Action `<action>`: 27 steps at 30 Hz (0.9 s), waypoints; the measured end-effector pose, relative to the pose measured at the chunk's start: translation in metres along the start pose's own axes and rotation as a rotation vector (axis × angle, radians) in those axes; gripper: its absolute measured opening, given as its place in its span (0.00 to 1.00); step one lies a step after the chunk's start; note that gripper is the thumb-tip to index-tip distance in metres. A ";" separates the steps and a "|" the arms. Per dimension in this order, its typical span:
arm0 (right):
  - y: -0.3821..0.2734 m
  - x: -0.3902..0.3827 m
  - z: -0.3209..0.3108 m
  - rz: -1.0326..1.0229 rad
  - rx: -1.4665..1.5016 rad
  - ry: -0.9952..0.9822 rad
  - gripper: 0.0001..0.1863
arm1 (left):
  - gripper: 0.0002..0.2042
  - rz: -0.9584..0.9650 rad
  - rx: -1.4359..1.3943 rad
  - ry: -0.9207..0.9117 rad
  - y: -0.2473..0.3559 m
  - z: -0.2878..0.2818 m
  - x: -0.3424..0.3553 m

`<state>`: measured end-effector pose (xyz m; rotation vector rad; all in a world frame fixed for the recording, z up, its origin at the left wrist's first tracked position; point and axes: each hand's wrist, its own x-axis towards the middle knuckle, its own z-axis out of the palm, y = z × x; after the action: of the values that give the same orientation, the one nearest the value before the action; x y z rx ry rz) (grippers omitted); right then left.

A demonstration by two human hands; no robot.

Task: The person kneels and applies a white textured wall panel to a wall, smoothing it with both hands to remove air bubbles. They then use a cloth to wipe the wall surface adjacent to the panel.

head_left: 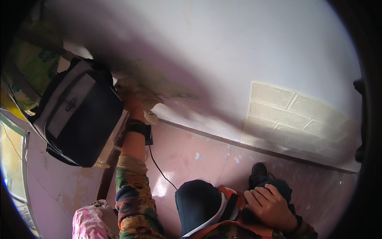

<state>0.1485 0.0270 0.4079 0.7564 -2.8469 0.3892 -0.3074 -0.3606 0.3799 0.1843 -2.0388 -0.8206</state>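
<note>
My left hand (133,101) reaches forward into the shadow between a dark backpack and the wall. It is beside a beige, crumpled, cloth-like thing (149,99) low against the wall; its fingers are mostly lost in shadow, so I cannot see whether they grip it. A black strap with a small box (147,134) circles that wrist, and a thin cable runs down from it. The black and grey backpack (83,115) stands just left of the hand. My right hand (270,205) rests over my dark-clothed knee, its fingers loosely bent and side by side, with nothing visible in them.
A white wall (223,47) with stained, peeling paint rises ahead, with a cream brick-pattern panel (290,113) at right. A brown skirting strip (207,135) edges the worn pink floor (199,159). Green patterned fabric (30,65) lies behind the backpack; a pink-and-white bag (89,223) is at lower left.
</note>
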 end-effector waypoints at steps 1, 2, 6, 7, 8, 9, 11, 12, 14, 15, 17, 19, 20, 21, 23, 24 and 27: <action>0.003 0.001 0.000 0.010 0.016 -0.005 0.19 | 0.21 -0.033 0.001 0.014 0.000 0.002 0.005; 0.005 0.002 0.001 0.020 0.033 -0.010 0.19 | 0.20 0.034 -0.055 0.042 0.000 0.004 0.010; 0.013 0.005 -0.001 0.064 0.054 -0.023 0.19 | 0.18 -0.071 -0.251 -0.004 0.000 0.012 0.025; 0.014 0.005 -0.002 0.076 0.054 -0.032 0.19 | 0.18 -0.042 -0.241 -0.004 0.003 0.016 0.025; 0.016 0.005 -0.003 0.089 0.054 -0.039 0.19 | 0.16 -0.070 -0.259 0.010 0.006 0.020 0.024; 0.017 0.006 -0.004 0.101 0.057 -0.047 0.20 | 0.15 -0.098 -0.274 0.025 0.011 0.022 0.021; 0.018 0.006 -0.006 0.139 0.058 -0.050 0.20 | 0.13 -0.123 -0.440 0.017 0.022 0.023 0.014; 0.018 0.007 -0.006 0.158 0.057 -0.051 0.20 | 0.13 -0.119 -0.593 -0.008 0.029 0.021 0.009; 0.018 0.008 -0.007 0.174 0.033 -0.066 0.20 | 0.12 -0.143 -0.858 -0.082 0.045 0.013 0.000; 0.018 0.008 -0.007 0.178 0.023 -0.076 0.20 | 0.12 -0.174 -0.971 -0.133 0.053 0.008 -0.007; 0.016 0.010 -0.007 0.173 0.036 -0.076 0.20 | 0.10 -0.145 -0.803 -0.170 0.067 0.000 -0.027; 0.014 0.012 -0.006 0.171 0.046 -0.080 0.20 | 0.09 0.016 -0.547 -0.132 0.075 -0.004 -0.044; 0.012 0.014 -0.006 0.172 0.050 -0.083 0.20 | 0.09 0.184 -0.417 -0.096 0.075 -0.006 -0.047; 0.011 0.015 -0.005 0.172 0.054 -0.082 0.20 | 0.09 0.142 -0.443 -0.171 0.073 -0.009 -0.048; 0.010 0.017 -0.002 0.158 0.050 -0.083 0.20 | 0.11 0.031 -0.506 -0.192 0.064 -0.010 -0.036; 0.009 0.018 -0.001 0.156 0.047 -0.083 0.20 | 0.11 0.020 -0.555 -0.204 0.057 -0.010 -0.027; 0.007 0.020 0.000 0.159 0.029 -0.065 0.21 | 0.10 -0.122 -0.599 0.062 0.044 0.004 0.011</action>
<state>0.1282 0.0235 0.4114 0.5587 -2.9789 0.4367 -0.3093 -0.3296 0.4136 -0.0054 -1.6518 -1.4407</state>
